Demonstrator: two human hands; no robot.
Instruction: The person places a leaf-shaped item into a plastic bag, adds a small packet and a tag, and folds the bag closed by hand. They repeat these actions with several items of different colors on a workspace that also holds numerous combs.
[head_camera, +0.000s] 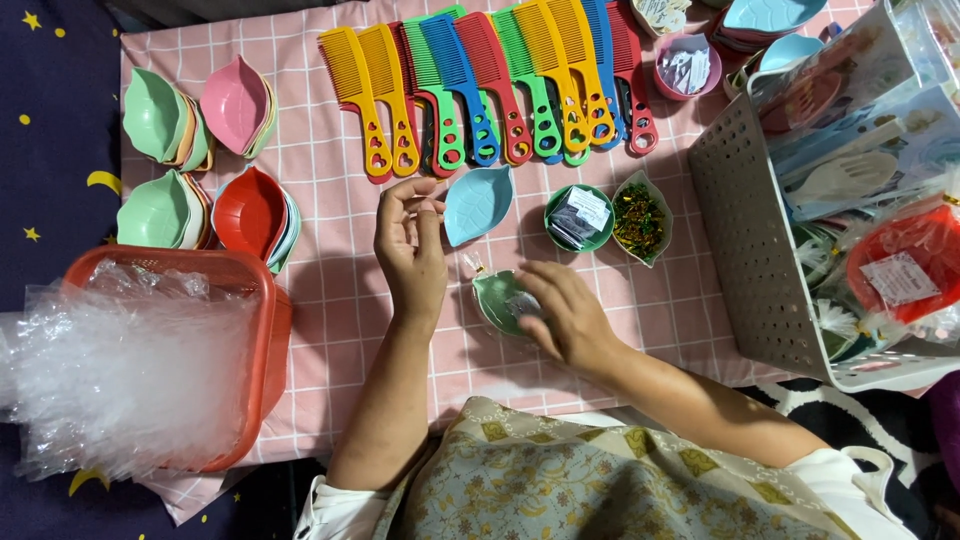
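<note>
My left hand (410, 245) hovers over the pink checked cloth (330, 290), thumb and fingertips pinched together near the edge of a blue leaf-shaped dish (478, 203); whether anything small is in the pinch I cannot tell. My right hand (562, 312) rests on a green leaf-shaped dish (495, 295), fingers reaching into it where some small grey items lie. A tiny clear packet (472, 263) sits just above that dish, between the two hands.
A row of coloured combs (490, 85) lies at the top. Stacks of leaf dishes (200, 160) sit left. A red basket (265, 330) of clear bags is at lower left. A green bowl (578, 217) and a beads dish (640, 217) stand beside a grey basket (745, 240).
</note>
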